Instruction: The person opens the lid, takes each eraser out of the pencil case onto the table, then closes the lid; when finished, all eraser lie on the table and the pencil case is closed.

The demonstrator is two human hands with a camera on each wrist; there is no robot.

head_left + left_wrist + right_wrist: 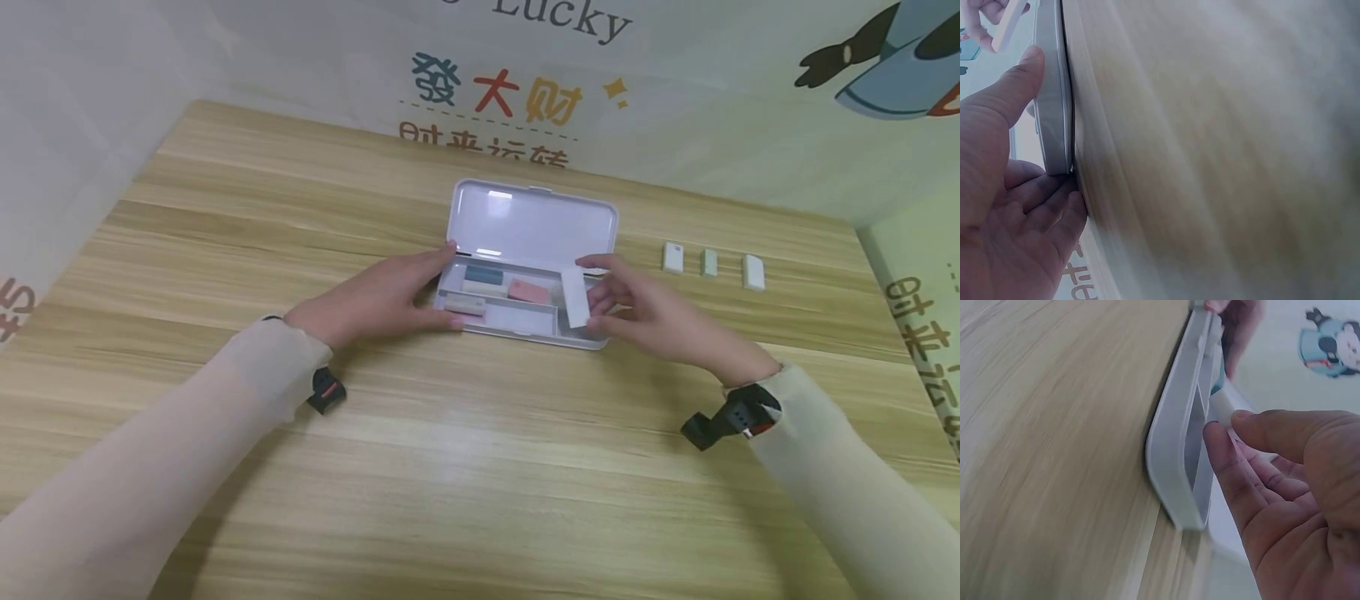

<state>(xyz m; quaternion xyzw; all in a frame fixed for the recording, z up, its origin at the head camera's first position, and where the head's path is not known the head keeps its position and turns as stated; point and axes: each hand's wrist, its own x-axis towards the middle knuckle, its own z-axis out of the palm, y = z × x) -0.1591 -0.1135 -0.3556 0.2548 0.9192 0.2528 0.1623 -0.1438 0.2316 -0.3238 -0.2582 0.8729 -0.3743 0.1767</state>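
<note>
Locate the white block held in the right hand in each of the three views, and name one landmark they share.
Head: right of centre, the white block is in the right hand, over the right part of the open case.
Left wrist: near the top left corner.
Right wrist: slightly above and right of centre, at the fingertips.
Shared landmark: the case, partly visible in both wrist views.

On the upright white printed backdrop (322,67) I read "Lucky" (562,18), "發大财" (497,92) and "时来运转" (500,150) (its lower edge cut off).
</note>
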